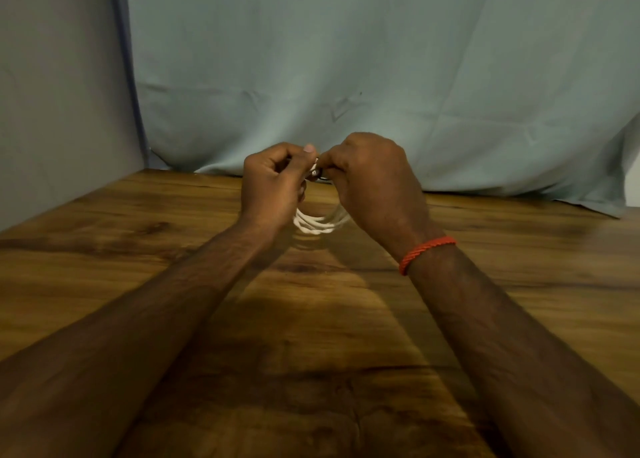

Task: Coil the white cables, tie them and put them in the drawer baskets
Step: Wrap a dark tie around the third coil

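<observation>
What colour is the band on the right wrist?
The wrist band is orange-red, clearest in the head view.

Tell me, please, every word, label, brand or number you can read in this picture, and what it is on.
No text can be read anywhere.
The white cable, pinched by the left hand and the right hand, shows no print; its dark end between the fingers is too blurred to tell.
The orange wristband, wooden table and cloth backdrop bear no writing.
</observation>
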### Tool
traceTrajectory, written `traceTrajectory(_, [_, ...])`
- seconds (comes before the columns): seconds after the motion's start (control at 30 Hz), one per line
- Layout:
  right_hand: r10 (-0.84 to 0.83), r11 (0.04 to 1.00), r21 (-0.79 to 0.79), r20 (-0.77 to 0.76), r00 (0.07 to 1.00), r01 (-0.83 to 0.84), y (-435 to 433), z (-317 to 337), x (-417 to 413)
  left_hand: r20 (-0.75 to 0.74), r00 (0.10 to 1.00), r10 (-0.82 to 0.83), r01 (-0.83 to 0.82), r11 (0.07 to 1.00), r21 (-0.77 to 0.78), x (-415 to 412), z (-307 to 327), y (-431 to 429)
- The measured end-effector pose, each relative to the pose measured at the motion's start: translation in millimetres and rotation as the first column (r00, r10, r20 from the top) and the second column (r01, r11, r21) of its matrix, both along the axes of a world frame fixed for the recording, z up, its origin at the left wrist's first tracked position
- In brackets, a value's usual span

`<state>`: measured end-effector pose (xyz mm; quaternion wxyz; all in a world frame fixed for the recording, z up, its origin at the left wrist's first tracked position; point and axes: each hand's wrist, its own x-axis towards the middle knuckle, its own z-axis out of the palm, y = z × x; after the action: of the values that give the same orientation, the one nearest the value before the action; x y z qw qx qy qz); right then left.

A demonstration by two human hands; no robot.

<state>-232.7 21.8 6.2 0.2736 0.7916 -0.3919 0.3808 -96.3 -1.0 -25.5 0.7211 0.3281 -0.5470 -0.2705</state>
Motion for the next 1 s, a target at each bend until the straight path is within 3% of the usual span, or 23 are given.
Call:
traceTrajectory(0.1, [0.039, 0.998, 0.045, 0.009, 0.999, -0.040, -2.8, -0.4, -2.6, -0.019, 1.000, -0.019, 0.020, 0.999, 0.035, -2.8, -4.7, 1.2])
traceTrajectory(0.23, [0.181, 0.960, 0.150, 0.302, 0.936, -0.235, -1.8, -3.4, -6.2, -0.086, 0.995, -0.049, 0.057, 0.994, 0.090, -5.3, -7.0, 2.6])
traceTrajectory(0.3, [0.216, 0.948, 0.146, 0.361, 0.907, -0.284, 0.6, -4.0, -6.3, -0.105, 0.993, -0.056, 0.066, 0.993, 0.096, -5.4, -5.3, 2.2])
traceTrajectory(0.5, [0.222, 0.974, -0.006, 0.203, 0.954, -0.225, -2.8, -8.2, -8.0, -0.158, 0.983, -0.090, 0.104, 0.991, 0.084, -5.0, -2.3, 5.3])
traceTrajectory(0.63, [0.150, 0.987, -0.086, 0.205, 0.967, -0.135, -6.8, -12.5, -12.4, -0.204, 0.970, -0.130, 0.151, 0.984, 0.089, -5.8, -0.7, 8.5])
traceTrajectory(1.0, [0.244, 0.965, -0.150, 0.218, 0.945, -0.214, -14.9, -18.4, -13.1, -0.226, 0.960, -0.165, 0.192, 0.976, 0.103, -6.7, 1.5, 10.4])
